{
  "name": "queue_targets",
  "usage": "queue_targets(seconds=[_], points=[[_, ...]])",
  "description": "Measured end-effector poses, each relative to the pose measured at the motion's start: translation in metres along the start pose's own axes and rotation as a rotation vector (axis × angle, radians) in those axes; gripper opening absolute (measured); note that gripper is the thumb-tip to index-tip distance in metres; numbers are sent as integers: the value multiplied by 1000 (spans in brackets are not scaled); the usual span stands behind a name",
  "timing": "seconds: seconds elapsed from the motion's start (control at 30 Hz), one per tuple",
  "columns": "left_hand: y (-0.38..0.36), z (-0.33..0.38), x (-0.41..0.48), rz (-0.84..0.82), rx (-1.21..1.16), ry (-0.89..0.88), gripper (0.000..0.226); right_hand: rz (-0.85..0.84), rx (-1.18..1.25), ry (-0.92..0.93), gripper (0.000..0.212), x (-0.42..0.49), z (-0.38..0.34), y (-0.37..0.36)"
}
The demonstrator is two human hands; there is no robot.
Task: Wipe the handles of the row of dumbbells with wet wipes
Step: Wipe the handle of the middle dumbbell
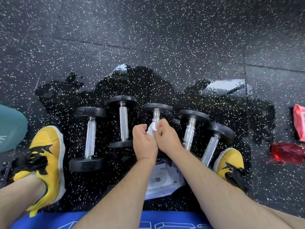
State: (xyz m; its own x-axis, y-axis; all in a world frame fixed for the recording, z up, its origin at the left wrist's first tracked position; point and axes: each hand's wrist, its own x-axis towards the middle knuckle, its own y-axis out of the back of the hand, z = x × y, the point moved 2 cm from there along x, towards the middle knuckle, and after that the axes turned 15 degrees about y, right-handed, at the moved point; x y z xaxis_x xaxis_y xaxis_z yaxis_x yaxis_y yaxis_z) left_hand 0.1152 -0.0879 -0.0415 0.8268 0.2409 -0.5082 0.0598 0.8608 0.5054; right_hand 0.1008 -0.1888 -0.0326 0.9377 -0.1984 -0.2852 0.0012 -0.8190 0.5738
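Several black dumbbells with knurled silver handles lie in a row on the speckled rubber floor: the leftmost dumbbell [90, 138], a second dumbbell [123, 123], the middle dumbbell [156, 111], a fourth dumbbell [189, 129] and the rightmost dumbbell [212, 146]. My left hand [144, 142] and my right hand [166, 138] meet over the middle dumbbell's handle. Both pinch a crumpled white wet wipe [152, 129] between them. The near half of that handle is hidden under my hands.
A white wet wipe pack [163, 180] lies on the floor under my forearms. My yellow shoes stand at left [47, 162] and right [231, 162]. A pink packet [299, 123] and a red bottle [287, 152] sit at right, a teal object [11, 128] at left.
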Motion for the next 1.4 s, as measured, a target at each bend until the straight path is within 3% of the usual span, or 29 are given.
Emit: queue_targets(seconds=[0.17,0.3,0.4,0.53,0.7,0.9,1.17,1.27,1.4], points=[[6,-1,2,-68,-60,-61,37,-129,-253,153,18,30,-12,5],[7,-2,2,-104,-83,-58,40,-526,-483,272,19,25,-16,4],[9,-2,2,-127,-80,-61,40,-538,-515,317,20,29,-16,11],[15,-10,-6,-214,18,-291,29,-647,-528,358,19,16,-19,8],[18,-26,-15,-189,85,-333,27,-537,-456,341,20,19,-11,18],[18,-25,-15,-201,89,-269,30,-678,-365,286,15,11,-11,24],[16,-24,-14,-219,152,-305,32,-436,-326,34,21,3,-1,20],[16,-22,-15,-220,152,-304,33,-397,-318,-41,14,-1,4,15],[15,-20,-16,-217,145,-304,33,-355,-271,-13,15,-3,4,15]])
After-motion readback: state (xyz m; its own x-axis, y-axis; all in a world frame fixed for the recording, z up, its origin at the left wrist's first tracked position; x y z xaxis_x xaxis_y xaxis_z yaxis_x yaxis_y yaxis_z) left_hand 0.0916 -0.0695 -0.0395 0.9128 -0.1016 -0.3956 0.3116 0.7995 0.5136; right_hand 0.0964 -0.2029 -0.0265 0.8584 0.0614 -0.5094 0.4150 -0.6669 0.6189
